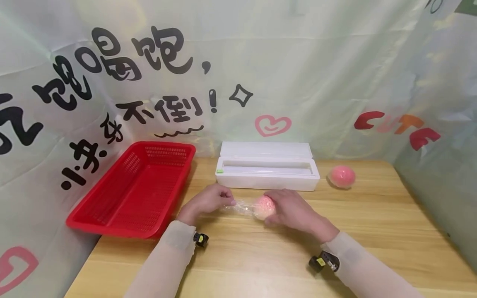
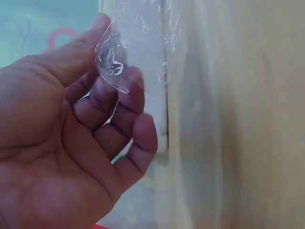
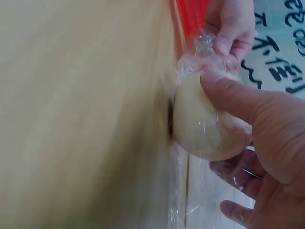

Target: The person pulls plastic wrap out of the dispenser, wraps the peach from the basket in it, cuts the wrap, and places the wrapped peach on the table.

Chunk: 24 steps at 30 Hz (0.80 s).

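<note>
My right hand (image 1: pixel 292 209) holds a round pink-and-cream peach (image 1: pixel 265 207), its thumb across one side and its fingers around the other. Clear plastic wrap (image 3: pixel 202 59) covers the peach and runs out from it in a gathered, twisted tail. Between thumb and fingertips, my left hand (image 1: pixel 210 200) pinches the end of that tail, to the left of the peach. The left wrist view shows the clear wrap (image 2: pixel 114 59) bunched at those fingertips. Just behind both hands stands a white plastic-wrap dispenser box (image 1: pixel 268 182) with its lid raised.
A red plastic basket (image 1: pixel 164 207) sits at the left of the wooden table (image 1: pixel 261 265). Another pink peach (image 1: pixel 341 177), shiny as if wrapped, lies right of the dispenser. A printed cloth (image 1: pixel 320 74) hangs behind the table and along its sides.
</note>
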Each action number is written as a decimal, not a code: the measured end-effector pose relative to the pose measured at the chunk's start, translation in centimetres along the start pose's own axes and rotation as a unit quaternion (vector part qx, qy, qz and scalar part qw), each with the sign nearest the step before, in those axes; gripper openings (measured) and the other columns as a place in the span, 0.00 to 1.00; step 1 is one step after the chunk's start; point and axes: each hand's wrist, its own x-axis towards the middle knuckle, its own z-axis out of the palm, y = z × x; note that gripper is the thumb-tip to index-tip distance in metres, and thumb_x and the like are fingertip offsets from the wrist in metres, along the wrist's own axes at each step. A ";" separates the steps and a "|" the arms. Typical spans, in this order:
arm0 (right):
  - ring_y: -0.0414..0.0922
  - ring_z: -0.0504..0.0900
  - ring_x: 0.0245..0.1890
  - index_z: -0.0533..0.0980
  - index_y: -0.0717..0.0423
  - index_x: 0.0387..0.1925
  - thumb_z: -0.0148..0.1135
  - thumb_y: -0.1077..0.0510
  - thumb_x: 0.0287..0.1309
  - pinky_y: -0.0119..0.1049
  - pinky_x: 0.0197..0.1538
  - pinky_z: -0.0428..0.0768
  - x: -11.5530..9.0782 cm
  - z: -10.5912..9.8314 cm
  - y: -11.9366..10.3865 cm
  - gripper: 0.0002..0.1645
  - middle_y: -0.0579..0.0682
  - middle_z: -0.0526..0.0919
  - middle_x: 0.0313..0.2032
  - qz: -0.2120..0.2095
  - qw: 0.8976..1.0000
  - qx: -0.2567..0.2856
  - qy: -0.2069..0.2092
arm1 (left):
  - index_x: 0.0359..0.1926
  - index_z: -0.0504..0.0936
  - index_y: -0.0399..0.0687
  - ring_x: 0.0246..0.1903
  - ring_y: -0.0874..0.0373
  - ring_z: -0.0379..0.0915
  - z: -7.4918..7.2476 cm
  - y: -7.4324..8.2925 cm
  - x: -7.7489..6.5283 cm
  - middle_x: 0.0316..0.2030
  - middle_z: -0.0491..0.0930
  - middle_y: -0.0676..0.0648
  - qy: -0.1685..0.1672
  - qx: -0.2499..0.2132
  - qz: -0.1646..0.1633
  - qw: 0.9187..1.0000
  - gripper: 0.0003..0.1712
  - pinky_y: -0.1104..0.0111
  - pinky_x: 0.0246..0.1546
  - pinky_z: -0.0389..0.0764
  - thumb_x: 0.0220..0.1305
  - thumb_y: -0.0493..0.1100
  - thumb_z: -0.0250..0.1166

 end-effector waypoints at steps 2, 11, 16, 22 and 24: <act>0.42 0.84 0.43 0.82 0.51 0.57 0.87 0.40 0.41 0.45 0.51 0.82 0.3 -0.2 0.3 0.42 0.43 0.89 0.46 0.004 1.000 0.012 -0.006 | 0.33 0.89 0.50 0.27 0.60 0.68 -0.3 -0.2 0.2 0.24 0.78 0.54 0.012 -0.010 -0.004 1.000 0.08 0.69 0.29 0.69 0.71 0.45 0.71; 0.47 0.84 0.50 0.81 0.53 0.59 0.88 0.41 0.41 0.50 0.60 0.80 -1.1 -0.1 0.1 0.44 0.47 0.88 0.50 0.028 0.999 0.003 0.020 | 0.48 0.90 0.50 0.39 0.55 0.77 -0.4 4.4 -0.8 0.40 0.88 0.51 0.146 0.095 -0.020 0.984 0.09 0.57 0.49 0.82 0.76 0.43 0.65; 0.50 0.82 0.55 0.79 0.52 0.60 0.86 0.40 0.43 0.57 0.69 0.73 -3.2 -0.1 -1.0 0.44 0.48 0.86 0.55 -0.080 0.989 -0.060 0.113 | 0.62 0.84 0.46 0.54 0.45 0.82 1.5 7.6 1.0 0.55 0.87 0.41 0.115 0.047 0.020 0.992 0.28 0.50 0.61 0.81 0.84 0.59 0.49; 0.51 0.80 0.61 0.76 0.54 0.67 0.84 0.43 0.46 0.55 0.75 0.66 -3.4 -0.9 -2.1 0.47 0.49 0.84 0.61 -0.182 0.962 -0.116 0.167 | 0.67 0.82 0.51 0.69 0.46 0.74 3.8 8.0 3.0 0.65 0.82 0.45 -0.038 -0.012 -0.014 0.999 0.46 0.51 0.73 0.71 0.80 0.73 0.31; 0.51 0.80 0.61 0.76 0.54 0.68 0.84 0.44 0.47 0.55 0.76 0.65 -3.2 -1.3 -2.3 0.48 0.50 0.84 0.62 -0.187 0.960 -0.128 0.163 | 0.61 0.87 0.53 0.66 0.49 0.78 3.9 7.8 3.2 0.60 0.85 0.47 -0.064 -0.048 -0.004 0.997 0.45 0.52 0.72 0.72 0.80 0.73 0.31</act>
